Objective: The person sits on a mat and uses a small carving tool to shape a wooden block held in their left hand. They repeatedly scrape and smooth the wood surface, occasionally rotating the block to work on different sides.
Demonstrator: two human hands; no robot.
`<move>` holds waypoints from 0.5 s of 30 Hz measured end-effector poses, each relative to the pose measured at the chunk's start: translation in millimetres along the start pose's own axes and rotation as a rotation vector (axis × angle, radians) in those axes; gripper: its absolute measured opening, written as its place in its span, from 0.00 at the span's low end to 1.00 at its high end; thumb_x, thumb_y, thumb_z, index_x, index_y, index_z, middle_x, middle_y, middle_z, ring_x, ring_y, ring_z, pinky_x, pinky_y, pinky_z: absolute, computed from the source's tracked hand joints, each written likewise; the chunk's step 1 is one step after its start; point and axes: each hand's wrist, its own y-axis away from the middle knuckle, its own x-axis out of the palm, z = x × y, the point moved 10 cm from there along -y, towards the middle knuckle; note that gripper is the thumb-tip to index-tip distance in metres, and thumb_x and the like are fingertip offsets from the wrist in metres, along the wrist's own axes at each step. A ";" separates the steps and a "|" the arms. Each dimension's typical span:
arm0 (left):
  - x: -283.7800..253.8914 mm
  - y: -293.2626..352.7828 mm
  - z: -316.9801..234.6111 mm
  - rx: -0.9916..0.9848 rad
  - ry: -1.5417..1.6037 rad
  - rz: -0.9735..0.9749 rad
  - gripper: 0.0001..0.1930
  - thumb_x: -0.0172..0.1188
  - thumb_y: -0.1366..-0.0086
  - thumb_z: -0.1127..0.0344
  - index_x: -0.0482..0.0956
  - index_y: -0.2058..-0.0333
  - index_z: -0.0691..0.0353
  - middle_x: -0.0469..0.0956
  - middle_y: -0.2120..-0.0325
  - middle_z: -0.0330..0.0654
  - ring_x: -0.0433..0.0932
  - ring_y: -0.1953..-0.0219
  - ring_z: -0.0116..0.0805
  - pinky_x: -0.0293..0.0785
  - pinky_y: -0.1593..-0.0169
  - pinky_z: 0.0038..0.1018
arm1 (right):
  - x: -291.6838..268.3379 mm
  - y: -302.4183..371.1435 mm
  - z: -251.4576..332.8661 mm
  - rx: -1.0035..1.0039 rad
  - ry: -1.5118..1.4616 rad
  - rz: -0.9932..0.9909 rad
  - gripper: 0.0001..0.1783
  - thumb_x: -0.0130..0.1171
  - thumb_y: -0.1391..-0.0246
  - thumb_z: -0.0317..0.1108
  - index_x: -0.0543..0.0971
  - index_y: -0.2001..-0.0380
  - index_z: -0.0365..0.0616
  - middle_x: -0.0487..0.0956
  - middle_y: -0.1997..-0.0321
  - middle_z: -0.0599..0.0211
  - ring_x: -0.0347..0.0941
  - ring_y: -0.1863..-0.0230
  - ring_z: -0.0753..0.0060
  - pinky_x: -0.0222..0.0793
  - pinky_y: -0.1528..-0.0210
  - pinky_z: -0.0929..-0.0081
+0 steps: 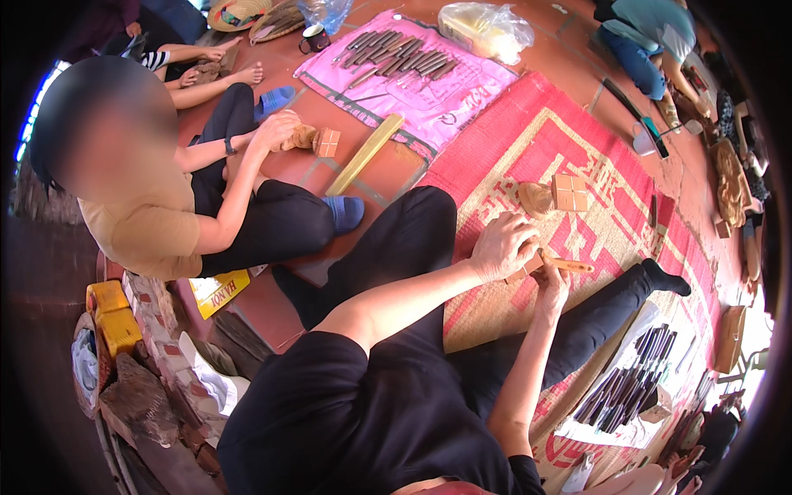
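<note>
My left hand (505, 246) is closed, its fingers bent down over the near end of a light wooden handle (571, 265) with a rounded tip. Just below it, my right hand (553, 285) is closed around the same piece, fingers pointing up. A small reddish-brown block (525, 270) shows between the two hands; which hand bears it I cannot tell. Beyond my hands, a carved wooden figure (536, 199) lies on the mat, joined to or touching a square block (569, 192) with pale crossed lines.
I sit on a red and straw-coloured mat (569, 115). Many-handled chisels (396, 56) lie on a pink cloth (470, 91); more dark tools (631, 375) lie at right. A person (157, 181) at left holds a carved wooden piece (301, 139) near a wooden bar (369, 154).
</note>
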 end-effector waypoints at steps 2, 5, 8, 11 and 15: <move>-0.6 -2.3 -1.8 0.010 0.006 0.004 0.09 0.61 0.41 0.63 0.78 0.64 0.59 0.73 0.67 0.44 0.73 0.60 0.43 0.72 0.55 0.41 | -5.3 -8.6 -26.3 -0.001 -0.160 0.015 0.17 0.63 0.47 0.34 0.76 0.56 0.36 0.81 0.66 0.63 0.77 0.70 0.75 0.74 0.66 0.78; -2.2 -1.3 -3.4 0.025 -0.020 -0.022 0.09 0.63 0.44 0.66 0.78 0.64 0.59 0.74 0.66 0.43 0.74 0.60 0.43 0.74 0.55 0.38 | -36.4 -18.4 -47.0 0.038 0.155 -0.059 0.14 0.63 0.46 0.33 0.78 0.59 0.36 0.80 0.68 0.66 0.75 0.71 0.76 0.73 0.66 0.79; -4.6 -2.3 -4.6 0.012 -0.025 -0.023 0.08 0.63 0.43 0.66 0.78 0.65 0.59 0.74 0.66 0.43 0.74 0.60 0.43 0.74 0.55 0.38 | -7.2 -4.3 -0.1 -0.015 0.110 -0.046 0.13 0.63 0.47 0.33 0.79 0.61 0.37 0.80 0.68 0.67 0.75 0.71 0.76 0.72 0.66 0.79; -3.7 -0.7 -2.2 0.009 -0.014 -0.010 0.09 0.61 0.42 0.64 0.79 0.64 0.59 0.74 0.67 0.44 0.74 0.60 0.43 0.73 0.55 0.39 | 15.4 1.3 6.0 -0.064 -0.152 -0.007 0.13 0.64 0.48 0.34 0.78 0.62 0.37 0.80 0.68 0.67 0.75 0.70 0.77 0.72 0.67 0.79; -1.3 -1.6 -0.7 0.001 -0.002 0.025 0.09 0.61 0.42 0.64 0.78 0.64 0.59 0.73 0.67 0.45 0.74 0.60 0.44 0.73 0.55 0.40 | -22.1 -6.2 -42.6 0.103 0.177 -0.121 0.11 0.60 0.46 0.33 0.77 0.62 0.37 0.80 0.69 0.65 0.76 0.71 0.76 0.74 0.64 0.79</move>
